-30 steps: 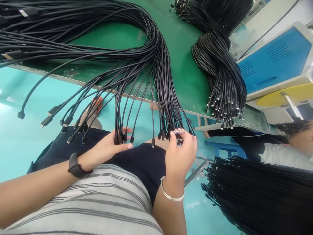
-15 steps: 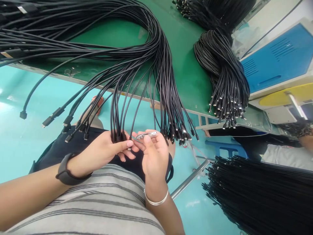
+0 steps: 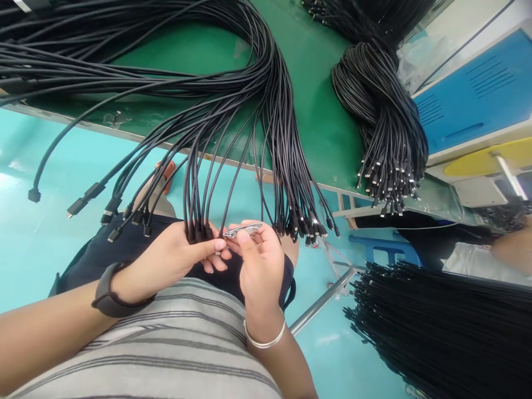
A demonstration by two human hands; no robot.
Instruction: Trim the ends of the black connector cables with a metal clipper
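Note:
Several black cables (image 3: 195,183) hang over the table edge, and my left hand (image 3: 185,252) is closed around their connector ends above my lap. Between the left thumb and fingers, one cable's connector sticks out toward the right. My right hand (image 3: 261,255) grips a small silver metal tool (image 3: 245,228), like a nail clipper, between thumb and fingers. The tool's tip is at the connector beside my left thumb; whether they touch is too small to tell. More cable ends (image 3: 301,221) dangle just right of my right hand.
The green table (image 3: 320,111) carries a long cable bundle and a coiled bundle (image 3: 374,111). A large pile of black cables (image 3: 449,327) lies at the lower right, near a metal bar (image 3: 324,302), a blue stool (image 3: 386,246) and another person's arm (image 3: 513,249).
The silver tool and my right hand have shifted slightly left, so the tip sits nearer my left thumb. Both hands keep their holds. At the right, the other person's arm has moved further into view.

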